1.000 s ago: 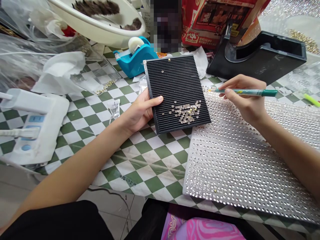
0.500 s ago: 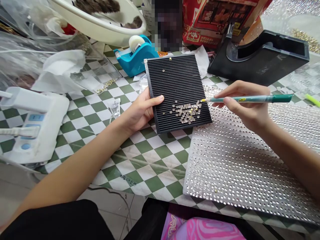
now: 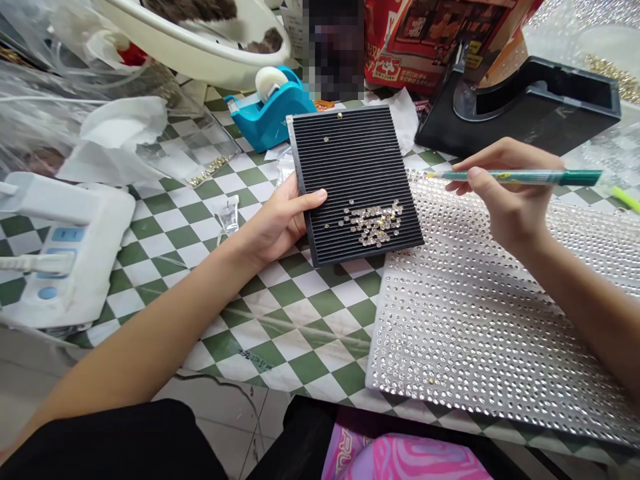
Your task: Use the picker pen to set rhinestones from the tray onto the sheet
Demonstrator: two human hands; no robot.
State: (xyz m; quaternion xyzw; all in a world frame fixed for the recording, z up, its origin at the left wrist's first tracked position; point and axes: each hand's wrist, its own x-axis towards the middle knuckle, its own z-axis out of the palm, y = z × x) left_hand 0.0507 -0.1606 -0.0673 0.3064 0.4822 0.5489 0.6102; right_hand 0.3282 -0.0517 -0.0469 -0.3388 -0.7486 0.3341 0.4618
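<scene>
My left hand (image 3: 283,223) grips the left edge of a black ridged tray (image 3: 350,160), thumb on top and fingers underneath. Loose rhinestones (image 3: 375,223) lie clustered on the tray's lower half, with a few strays higher up. Between the fingers of my right hand (image 3: 510,193) is a green pen-like stick (image 3: 530,177) with a yellowish tip. That tip points left, over the far edge of a white sheet (image 3: 450,320) covered in rows of rhinestones. The tray's right corner overlaps the sheet's left edge. Whether a stone sits on the tip is too small to tell.
Behind the tray stand a blue tape dispenser (image 3: 273,107) and a larger black dispenser (image 3: 520,110). A cream basin (image 3: 210,57) and a red package (image 3: 410,47) are at the back. A white power strip (image 3: 75,247) with cables lies left on the checkered tablecloth (image 3: 300,327).
My right hand has moved up and to the right, carrying the stick's tip from the tray's right edge to above the sheet. My left hand and the tray stay almost where they were.
</scene>
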